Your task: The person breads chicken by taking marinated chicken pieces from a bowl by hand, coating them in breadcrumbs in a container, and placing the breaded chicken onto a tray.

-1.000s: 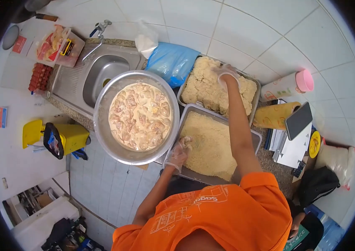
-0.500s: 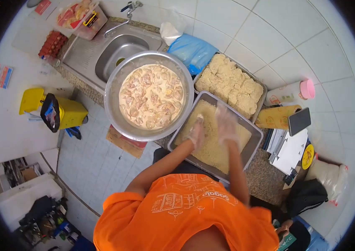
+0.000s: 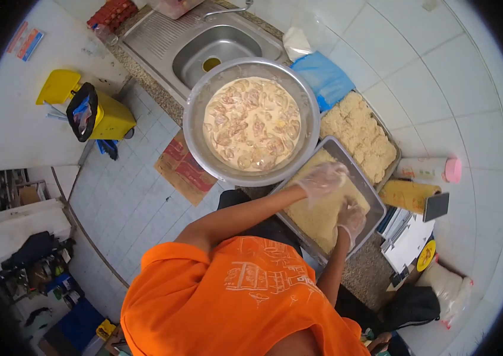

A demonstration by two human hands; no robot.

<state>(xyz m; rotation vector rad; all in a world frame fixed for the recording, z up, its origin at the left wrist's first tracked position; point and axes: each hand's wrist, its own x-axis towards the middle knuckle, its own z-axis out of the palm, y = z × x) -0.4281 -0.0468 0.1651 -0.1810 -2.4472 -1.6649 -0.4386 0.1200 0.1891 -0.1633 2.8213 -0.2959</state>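
Note:
Both my hands wear clear plastic gloves over a grey tray (image 3: 376, 215) of fine, pale crumbs (image 3: 316, 216). My left hand (image 3: 321, 180) reaches across the tray's upper part, fingers stretched out and apart, with nothing seen in them. Lower and to the right, my right hand (image 3: 352, 219) has its fingers curled down at the crumbs; whatever they hold is hidden. Left of the tray stands a large metal bowl (image 3: 195, 133) with raw chicken pieces (image 3: 254, 124) in a creamy batter. Behind the tray, a second tray holds crumb-coated pieces (image 3: 361, 133).
A steel sink (image 3: 183, 65) lies behind the bowl. Near the wall are a blue plastic bag (image 3: 324, 80), a roll of film (image 3: 408, 196), a phone (image 3: 436, 207) and papers (image 3: 408, 240). On the floor are a yellow bin (image 3: 112, 118) and flattened cardboard (image 3: 183, 169).
My left hand has moved to the right over the crumbs. My right hand has come down and back from the tray's far side, its fingers now curled. The whole view has shifted.

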